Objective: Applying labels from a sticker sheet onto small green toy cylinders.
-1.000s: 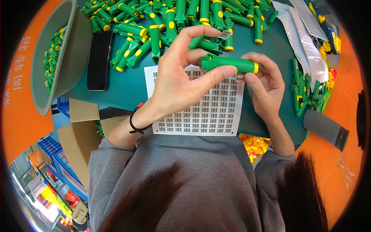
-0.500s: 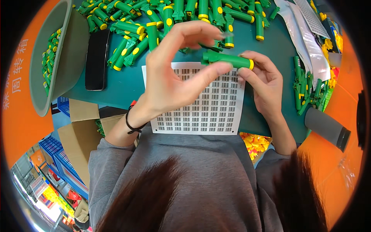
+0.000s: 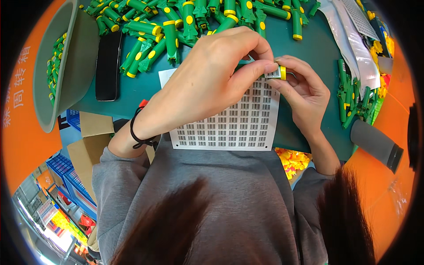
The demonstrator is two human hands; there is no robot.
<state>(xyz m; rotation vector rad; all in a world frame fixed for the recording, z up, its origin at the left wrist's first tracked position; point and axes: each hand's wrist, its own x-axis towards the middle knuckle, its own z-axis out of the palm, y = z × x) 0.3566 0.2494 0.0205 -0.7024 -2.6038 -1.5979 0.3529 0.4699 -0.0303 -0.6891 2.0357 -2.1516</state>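
Note:
A small green plastic tube with a yellow end ring is held between my hands, mostly hidden behind the fingers. A white barcode sticker lies along its side. My right hand pinches the yellow end with thumb and fingers. With thumb and forefinger closed, my left hand presses on the sticker and grips the tube's other end. Beneath the hands lies a white sheet of barcode stickers, its top partly covered by my left hand and forearm.
Many similar green tubes are heaped at the back of the green table. On the left stand a black phone and a grey tub holding more tubes. To the right are plastic bags, a tube pile and a grey cylinder.
My left hand has moved right and closed onto the tube, where it was apart before with a small clear-looking piece at its fingertips. A sticker now shows on the tube's side.

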